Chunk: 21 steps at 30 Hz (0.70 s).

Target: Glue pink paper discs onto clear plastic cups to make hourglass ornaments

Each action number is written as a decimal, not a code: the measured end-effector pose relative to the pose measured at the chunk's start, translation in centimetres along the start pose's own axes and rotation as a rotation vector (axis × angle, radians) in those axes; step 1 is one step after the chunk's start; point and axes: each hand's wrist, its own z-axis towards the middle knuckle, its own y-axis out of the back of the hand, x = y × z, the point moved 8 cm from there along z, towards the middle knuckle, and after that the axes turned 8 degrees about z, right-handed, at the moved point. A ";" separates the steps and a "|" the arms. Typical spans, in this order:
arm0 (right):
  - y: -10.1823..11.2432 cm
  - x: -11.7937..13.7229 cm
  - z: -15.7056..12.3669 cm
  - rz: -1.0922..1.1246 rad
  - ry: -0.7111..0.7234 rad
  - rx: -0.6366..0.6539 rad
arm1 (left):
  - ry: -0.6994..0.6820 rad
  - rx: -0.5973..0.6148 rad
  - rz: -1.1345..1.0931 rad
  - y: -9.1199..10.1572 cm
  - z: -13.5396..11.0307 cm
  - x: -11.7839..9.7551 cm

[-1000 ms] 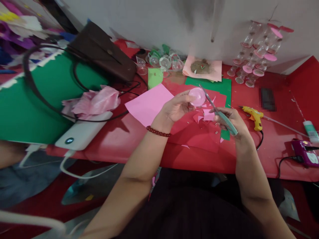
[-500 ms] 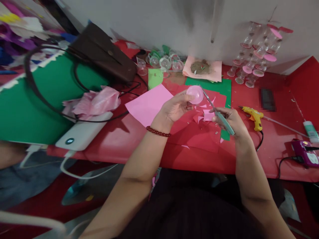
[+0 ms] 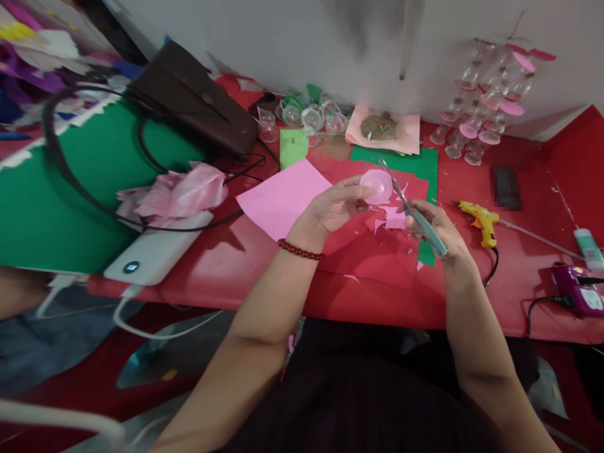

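Observation:
My left hand (image 3: pixel 336 206) pinches a small round pink paper disc (image 3: pixel 376 186) and holds it up above the red table (image 3: pixel 519 264). My right hand (image 3: pixel 431 228) grips teal-handled scissors (image 3: pixel 415 214). Their blades point up and left and meet the right edge of the disc. Pink paper scraps (image 3: pixel 392 217) lie on red paper sheets (image 3: pixel 372 258) just under both hands. A dark red bead bracelet (image 3: pixel 299 251) circles my left wrist.
A pink sheet (image 3: pixel 278 196) and green paper (image 3: pixel 415 162) lie behind the hands. A yellow glue gun (image 3: pixel 479 219), clear plastic cups (image 3: pixel 476 100), a brown bag (image 3: pixel 198 100), a power bank (image 3: pixel 155 251), a crumpled pink bag (image 3: pixel 179 192) and a purple device (image 3: pixel 578 296) surround them.
The pink disc dropped slightly and shifted right, back against the scissor blades. My right hand moved a little with the scissors. Nothing else moved.

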 end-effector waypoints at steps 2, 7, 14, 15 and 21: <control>0.0 -0.1 0.0 0.016 -0.012 -0.004 | 0.000 0.001 -0.020 -0.2 0.0 -0.1; 0.0 0.0 0.0 0.025 -0.013 0.004 | 0.011 -0.012 -0.058 -0.3 -0.1 -0.3; 0.0 -0.1 0.2 0.014 0.000 0.015 | 0.015 -0.038 -0.046 -0.2 -0.2 -0.4; 0.1 -0.2 0.2 0.016 -0.006 0.010 | 0.016 -0.038 -0.047 -0.2 -0.2 -0.4; 0.5 -0.6 0.0 0.021 -0.059 -0.017 | 0.020 -0.025 -0.053 -0.4 -0.1 -0.4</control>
